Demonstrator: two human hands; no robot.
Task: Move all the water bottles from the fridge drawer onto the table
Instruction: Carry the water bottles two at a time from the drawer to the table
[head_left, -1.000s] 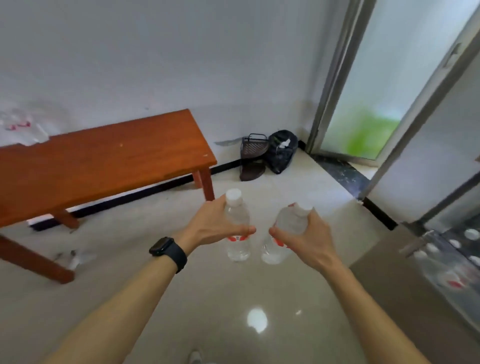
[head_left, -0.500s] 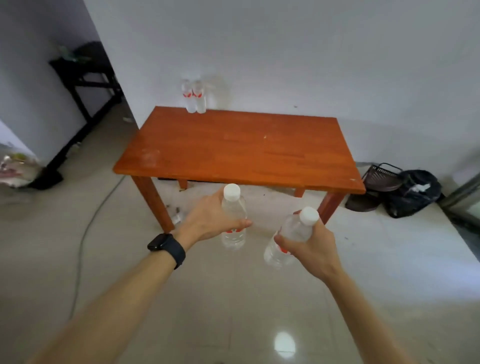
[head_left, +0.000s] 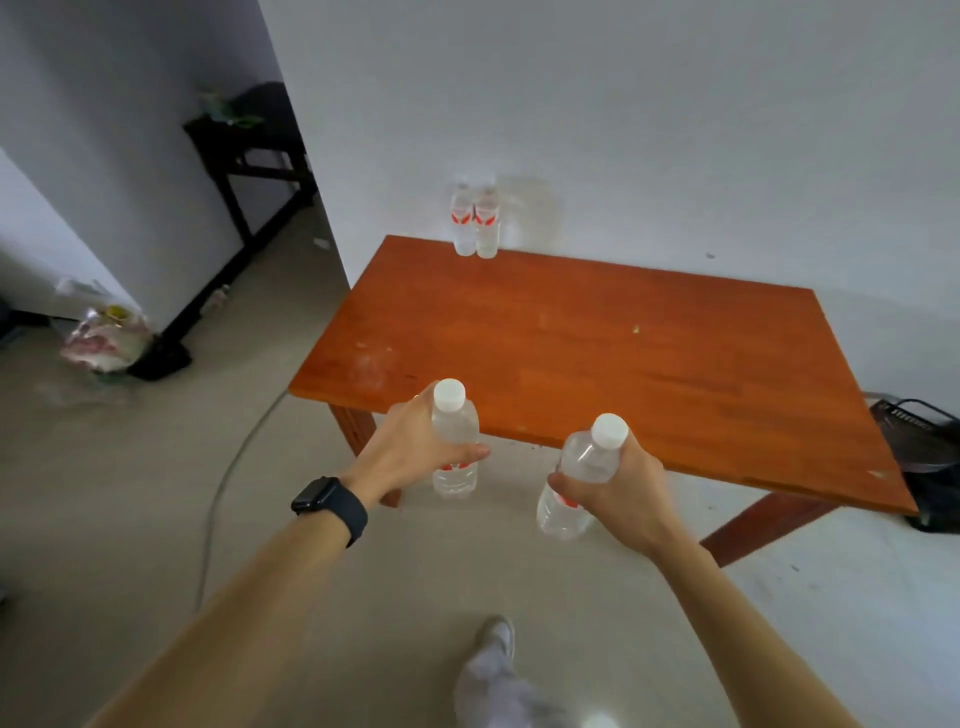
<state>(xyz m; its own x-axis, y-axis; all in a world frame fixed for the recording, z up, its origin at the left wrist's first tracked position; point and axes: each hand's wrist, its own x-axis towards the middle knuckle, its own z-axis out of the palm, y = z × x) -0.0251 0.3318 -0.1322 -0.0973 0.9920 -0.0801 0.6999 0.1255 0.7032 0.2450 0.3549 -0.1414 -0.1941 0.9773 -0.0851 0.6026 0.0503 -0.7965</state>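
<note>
Here, two held bottles (head_left: 456, 447) near table edge (head_left: 571, 441)

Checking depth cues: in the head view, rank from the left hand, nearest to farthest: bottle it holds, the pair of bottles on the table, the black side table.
1. Bottle in the left hand: held bottle.
2. Pair of bottles: table's far edge, by the wall.
3. Black side table: far left, down the passage.

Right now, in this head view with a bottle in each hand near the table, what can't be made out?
- Fridge drawer: outside the head view, so the bottles left in it can't be counted.
- Two bottles on the table: too small to read the labels.
- Left-hand bottle label: covered by the left hand.
- Right-hand bottle label: mostly under the right hand.
- Table far legs: hidden by its top.
</note>
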